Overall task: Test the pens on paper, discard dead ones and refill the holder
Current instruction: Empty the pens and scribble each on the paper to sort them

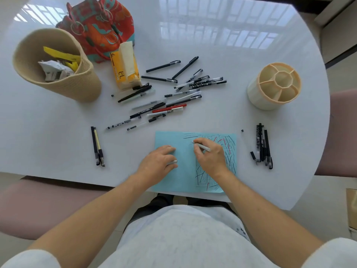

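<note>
Paper light blue, black/red scribbles. Holder cream. Basket beige. Bag red-orange-teal print. Tissue pack yellow.

You wear a pale grey short-sleeved shirt with a small dark mark near its hem, over dark trousers.

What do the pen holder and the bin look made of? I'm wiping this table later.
The pen holder looks like cream moulded plastic: thin, smooth dividers with a slight sheen. The bin looks like tan woven rope or cord: fine ribbing on its soft, matte wall, which leans to one side. Neither can be confirmed by sight alone.
</note>
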`<action>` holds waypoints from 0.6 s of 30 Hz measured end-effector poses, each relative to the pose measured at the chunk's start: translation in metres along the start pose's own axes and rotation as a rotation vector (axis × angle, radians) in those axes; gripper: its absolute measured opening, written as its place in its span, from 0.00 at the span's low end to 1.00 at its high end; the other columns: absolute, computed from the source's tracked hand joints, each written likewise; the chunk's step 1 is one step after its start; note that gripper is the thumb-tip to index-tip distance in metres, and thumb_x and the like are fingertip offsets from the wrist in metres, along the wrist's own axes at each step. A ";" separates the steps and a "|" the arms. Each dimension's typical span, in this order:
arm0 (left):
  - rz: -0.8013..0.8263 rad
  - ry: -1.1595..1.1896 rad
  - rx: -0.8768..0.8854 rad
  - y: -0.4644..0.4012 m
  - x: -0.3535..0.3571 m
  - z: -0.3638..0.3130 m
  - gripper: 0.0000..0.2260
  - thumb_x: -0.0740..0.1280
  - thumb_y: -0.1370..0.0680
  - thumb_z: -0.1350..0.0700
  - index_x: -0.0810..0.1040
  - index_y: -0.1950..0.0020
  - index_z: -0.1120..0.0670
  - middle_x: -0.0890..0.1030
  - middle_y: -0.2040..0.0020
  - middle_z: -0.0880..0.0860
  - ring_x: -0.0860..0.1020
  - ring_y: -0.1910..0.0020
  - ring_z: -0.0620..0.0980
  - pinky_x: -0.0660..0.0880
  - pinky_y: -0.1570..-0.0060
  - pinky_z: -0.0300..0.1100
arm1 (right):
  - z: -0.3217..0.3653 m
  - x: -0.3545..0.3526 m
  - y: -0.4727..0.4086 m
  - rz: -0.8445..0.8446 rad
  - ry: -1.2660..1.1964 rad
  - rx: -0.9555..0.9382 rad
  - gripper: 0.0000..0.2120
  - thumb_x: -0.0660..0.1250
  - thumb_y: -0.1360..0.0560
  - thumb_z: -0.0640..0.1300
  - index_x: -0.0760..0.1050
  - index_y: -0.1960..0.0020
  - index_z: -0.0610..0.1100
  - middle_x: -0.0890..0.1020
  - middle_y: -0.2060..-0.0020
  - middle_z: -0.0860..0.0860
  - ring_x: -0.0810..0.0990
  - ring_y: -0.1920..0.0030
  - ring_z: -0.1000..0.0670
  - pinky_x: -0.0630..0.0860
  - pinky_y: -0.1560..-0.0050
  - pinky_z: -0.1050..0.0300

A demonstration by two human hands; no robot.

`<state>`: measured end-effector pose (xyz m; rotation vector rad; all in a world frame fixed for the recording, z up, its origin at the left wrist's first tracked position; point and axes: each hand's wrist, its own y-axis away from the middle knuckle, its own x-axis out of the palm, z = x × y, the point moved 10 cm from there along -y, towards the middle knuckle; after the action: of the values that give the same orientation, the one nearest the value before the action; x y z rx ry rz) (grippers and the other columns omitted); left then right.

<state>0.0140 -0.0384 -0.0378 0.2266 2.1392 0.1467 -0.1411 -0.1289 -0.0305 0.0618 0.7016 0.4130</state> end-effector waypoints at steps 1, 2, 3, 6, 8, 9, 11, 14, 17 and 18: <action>0.007 0.003 -0.006 0.001 0.001 0.001 0.08 0.71 0.23 0.50 0.85 0.50 0.53 0.78 0.34 0.52 0.73 0.31 0.53 0.73 0.36 0.48 | -0.001 -0.001 0.000 -0.010 0.021 -0.001 0.07 0.69 0.22 0.41 0.85 0.48 0.46 0.86 0.59 0.54 0.83 0.59 0.51 0.81 0.54 0.51; 0.014 0.005 -0.012 0.001 0.002 0.002 0.08 0.71 0.23 0.50 0.85 0.50 0.53 0.78 0.33 0.52 0.72 0.31 0.52 0.72 0.35 0.47 | -0.005 -0.006 -0.001 -0.041 0.032 0.009 0.07 0.69 0.23 0.41 0.85 0.49 0.45 0.86 0.60 0.53 0.83 0.59 0.50 0.81 0.54 0.50; 0.023 0.008 -0.018 0.002 0.003 0.003 0.08 0.70 0.22 0.50 0.85 0.49 0.53 0.77 0.33 0.51 0.72 0.30 0.52 0.71 0.35 0.46 | -0.010 -0.012 -0.002 -0.087 0.034 0.035 0.06 0.69 0.23 0.40 0.85 0.50 0.45 0.86 0.61 0.52 0.83 0.60 0.50 0.81 0.55 0.50; 0.043 0.022 -0.038 0.000 0.004 0.007 0.09 0.69 0.22 0.49 0.85 0.48 0.52 0.77 0.32 0.50 0.70 0.29 0.50 0.69 0.33 0.45 | -0.030 -0.028 -0.006 -0.148 -0.022 0.167 0.06 0.69 0.25 0.41 0.84 0.53 0.48 0.84 0.67 0.54 0.83 0.63 0.51 0.82 0.59 0.50; 0.065 0.036 -0.060 -0.001 0.006 0.010 0.10 0.68 0.21 0.48 0.84 0.47 0.51 0.76 0.31 0.48 0.69 0.28 0.49 0.68 0.31 0.45 | -0.034 -0.029 -0.006 -0.115 -0.073 0.196 0.05 0.69 0.25 0.43 0.83 0.55 0.51 0.83 0.68 0.55 0.83 0.65 0.53 0.81 0.61 0.53; 0.070 0.047 -0.075 -0.002 0.006 0.011 0.11 0.67 0.20 0.47 0.84 0.46 0.51 0.76 0.31 0.48 0.69 0.29 0.48 0.67 0.31 0.44 | -0.033 -0.030 -0.005 -0.111 -0.121 0.203 0.04 0.69 0.25 0.44 0.81 0.56 0.52 0.83 0.68 0.54 0.82 0.66 0.53 0.80 0.63 0.54; 0.059 0.082 -0.122 -0.003 0.003 0.013 0.12 0.66 0.20 0.46 0.83 0.44 0.51 0.77 0.33 0.46 0.69 0.30 0.46 0.66 0.35 0.40 | -0.030 -0.031 -0.001 -0.116 -0.282 0.235 0.02 0.70 0.27 0.45 0.79 0.58 0.52 0.84 0.66 0.51 0.84 0.65 0.48 0.81 0.65 0.51; 0.031 0.123 -0.176 -0.005 -0.003 0.013 0.12 0.66 0.21 0.45 0.83 0.44 0.49 0.78 0.35 0.45 0.71 0.34 0.45 0.66 0.41 0.37 | -0.017 -0.019 0.008 -0.009 -0.507 0.249 0.03 0.72 0.30 0.47 0.80 0.58 0.49 0.87 0.62 0.47 0.86 0.63 0.45 0.82 0.64 0.52; 0.038 0.142 -0.168 -0.007 -0.005 0.007 0.12 0.67 0.21 0.46 0.83 0.43 0.50 0.79 0.36 0.45 0.73 0.37 0.46 0.67 0.41 0.38 | -0.003 -0.001 0.020 0.141 -0.572 0.239 0.02 0.73 0.29 0.42 0.81 0.58 0.47 0.87 0.62 0.44 0.86 0.64 0.43 0.82 0.63 0.53; 0.037 0.146 -0.159 -0.007 -0.005 0.004 0.11 0.67 0.21 0.46 0.83 0.43 0.50 0.79 0.37 0.45 0.73 0.38 0.46 0.68 0.41 0.38 | 0.000 0.003 0.022 0.164 -0.576 0.234 0.02 0.73 0.28 0.41 0.81 0.58 0.46 0.87 0.63 0.44 0.86 0.65 0.43 0.81 0.63 0.54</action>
<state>0.0196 -0.0467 -0.0372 0.1670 2.2559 0.3628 -0.1465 -0.1072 -0.0278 0.4442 0.1720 0.4413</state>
